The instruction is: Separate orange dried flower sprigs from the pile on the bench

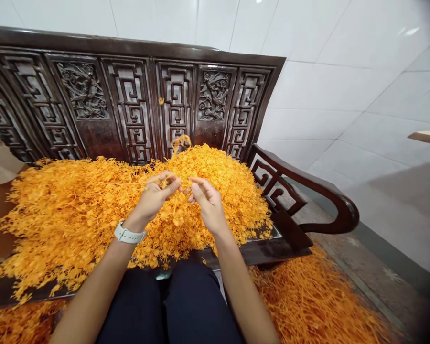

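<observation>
A large heap of orange plastic pieces (93,205), thin-stemmed with flower-like or claw-like ends, covers the seat of a dark carved wooden bench (236,258). Just above the heap, my left hand (161,191) is closed in a pinch on thin orange strands, some of which show over its fingers. Close to it on the right, my right hand (207,200) has thumb and forefinger pinched at small orange bits between the two hands. Where those bits end against the heap is hard to make out. A pale watch (129,234) circles my left wrist.
More orange strands (315,296) are piled on the floor at lower right, and others lie at lower left. The bench's curved armrest (308,191) stands to the right. A brown cardboard box (0,200) is at the left edge. White tiled wall (322,95) rises behind.
</observation>
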Demonstrator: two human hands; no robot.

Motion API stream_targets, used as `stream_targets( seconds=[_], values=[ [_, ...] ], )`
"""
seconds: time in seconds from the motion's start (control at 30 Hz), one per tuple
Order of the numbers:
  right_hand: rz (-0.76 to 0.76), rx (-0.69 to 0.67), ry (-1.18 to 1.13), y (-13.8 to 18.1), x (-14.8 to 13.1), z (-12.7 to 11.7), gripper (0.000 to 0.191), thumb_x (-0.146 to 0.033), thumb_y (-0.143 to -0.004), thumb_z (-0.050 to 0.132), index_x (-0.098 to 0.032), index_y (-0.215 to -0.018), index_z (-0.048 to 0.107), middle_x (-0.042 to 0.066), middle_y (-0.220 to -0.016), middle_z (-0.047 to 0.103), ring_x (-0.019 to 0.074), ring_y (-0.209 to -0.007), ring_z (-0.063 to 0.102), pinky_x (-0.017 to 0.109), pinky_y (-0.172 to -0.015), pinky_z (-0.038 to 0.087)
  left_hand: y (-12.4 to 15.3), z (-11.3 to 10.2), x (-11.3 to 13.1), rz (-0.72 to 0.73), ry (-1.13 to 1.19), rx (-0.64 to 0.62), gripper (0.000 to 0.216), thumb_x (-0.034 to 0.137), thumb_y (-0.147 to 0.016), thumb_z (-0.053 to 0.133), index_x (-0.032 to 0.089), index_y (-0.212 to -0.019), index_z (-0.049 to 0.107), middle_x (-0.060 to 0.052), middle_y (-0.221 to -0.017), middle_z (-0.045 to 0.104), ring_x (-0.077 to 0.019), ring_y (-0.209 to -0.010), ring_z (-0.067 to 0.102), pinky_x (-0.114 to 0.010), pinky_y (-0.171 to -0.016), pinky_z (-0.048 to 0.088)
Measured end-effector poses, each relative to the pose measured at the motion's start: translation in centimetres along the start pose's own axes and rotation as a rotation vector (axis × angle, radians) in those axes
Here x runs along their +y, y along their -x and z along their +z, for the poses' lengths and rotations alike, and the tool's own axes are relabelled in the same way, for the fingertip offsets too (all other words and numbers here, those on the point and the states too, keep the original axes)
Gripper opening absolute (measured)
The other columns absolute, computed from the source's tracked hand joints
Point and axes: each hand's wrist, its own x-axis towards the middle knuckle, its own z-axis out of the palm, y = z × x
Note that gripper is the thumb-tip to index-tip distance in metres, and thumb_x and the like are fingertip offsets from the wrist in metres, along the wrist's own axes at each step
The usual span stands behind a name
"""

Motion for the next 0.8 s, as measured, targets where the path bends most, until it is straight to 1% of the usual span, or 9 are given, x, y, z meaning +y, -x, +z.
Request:
stream_targets(
  seconds=[0.13,0.27,0.4,0.5,0.53,0.6,0.67,0.73,0.8],
  values=[
    [-0.060,0.066,0.084,-0.3,1.4,0.1,0.028,-0.049,-0.094,0.073,-0.021,-0.090,0.070,-0.002,-0.073,0.063,0.0122,-0.064,0.055,0.027,-0.063,0.046,0.0,0.5,-0.5,0.058,-0.174,-0.107,0.026,0.039,-0.089,0.076,0.018,-0.079,0.065,0.000,-0.077,0.059,-0.0124,-0.073,0.055,-0.025,-0.071,0.046],
    [-0.310,0.031,0.360,1.4,1.1,0.2,0.016,-0.031,-0.097,0.072,-0.021,-0.085,0.072,0.000,-0.074,0.065,0.0134,-0.069,0.056,0.030,-0.068,0.044,-0.5,0.4,-1.6,0.105,-0.205,-0.071,0.018,0.030,-0.083,0.075,0.018,-0.076,0.064,0.000,-0.072,0.058,-0.0135,-0.070,0.054,-0.026,-0.068,0.044],
    [-0.608,-0.349,0.113,4.2,-3.1,0.5,0.015,-0.018,-0.098,0.070,-0.021,-0.083,0.070,-0.001,-0.071,0.071,0.0103,-0.063,0.058,0.027,-0.063,0.045,-1.5,-1.2,-3.6,0.048,-0.047,0.156,0.026,0.034,-0.077,0.082,0.018,-0.074,0.062,0.001,-0.069,0.057,-0.0110,-0.065,0.052,-0.023,-0.062,0.041],
    [-0.685,-0.818,-0.247,4.5,-5.1,0.0,0.018,-0.025,-0.095,0.077,-0.022,-0.080,0.067,-0.004,-0.065,0.071,0.0058,-0.053,0.060,0.022,-0.056,0.046,-1.8,-2.3,-4.0,-0.093,0.122,0.314,0.038,0.041,-0.070,0.090,0.019,-0.079,0.060,0.001,-0.072,0.061,-0.0083,-0.060,0.050,-0.018,-0.054,0.036],
    [-0.665,-0.877,-0.354,4.1,-5.1,-0.4,0.020,-0.033,-0.094,0.079,-0.024,-0.080,0.068,-0.006,-0.061,0.068,0.0051,-0.049,0.057,0.021,-0.052,0.045,-1.7,-2.4,-3.7,-0.146,0.183,0.315,0.040,0.042,-0.070,0.091,0.019,-0.083,0.060,0.001,-0.073,0.063,-0.0071,-0.057,0.048,-0.017,-0.049,0.032],
    [-0.496,-0.694,-0.540,2.9,-4.2,-1.2,0.030,-0.057,-0.095,0.070,-0.029,-0.086,0.072,-0.005,-0.064,0.066,0.0067,-0.048,0.051,0.021,-0.048,0.043,-1.5,-2.2,-2.9,-0.207,0.289,0.283,0.042,0.041,-0.072,0.091,0.020,-0.088,0.058,0.001,-0.074,0.065,-0.0045,-0.049,0.041,-0.015,-0.043,0.027],
    [-0.184,-0.295,-0.644,1.7,-2.6,-1.8,0.053,-0.077,-0.096,0.050,-0.030,-0.102,0.075,0.001,-0.083,0.072,0.0099,-0.055,0.049,0.025,-0.050,0.045,-1.2,-1.7,-1.9,-0.204,0.405,0.240,0.041,0.036,-0.074,0.091,0.020,-0.090,0.058,0.003,-0.075,0.065,-0.0020,-0.046,0.036,-0.013,-0.042,0.029],
    [0.113,-0.018,-0.632,0.9,-0.8,-1.7,0.059,-0.074,-0.098,0.046,-0.026,-0.120,0.073,0.006,-0.101,0.072,0.0113,-0.063,0.050,0.027,-0.055,0.046,-1.0,-1.3,-1.2,-0.187,0.515,0.197,0.038,0.028,-0.076,0.091,0.019,-0.092,0.058,0.005,-0.072,0.061,-0.0008,-0.045,0.034,-0.011,-0.043,0.032],
    [0.229,0.099,-0.567,0.8,0.7,-1.0,0.049,-0.061,-0.095,0.062,-0.025,-0.127,0.069,0.006,-0.102,0.070,0.0112,-0.065,0.050,0.027,-0.057,0.044,-0.9,-1.0,-0.9,-0.187,0.604,0.165,0.034,0.022,-0.079,0.089,0.019,-0.093,0.058,0.007,-0.071,0.057,-0.0004,-0.045,0.036,-0.010,-0.043,0.034]
  ],
)
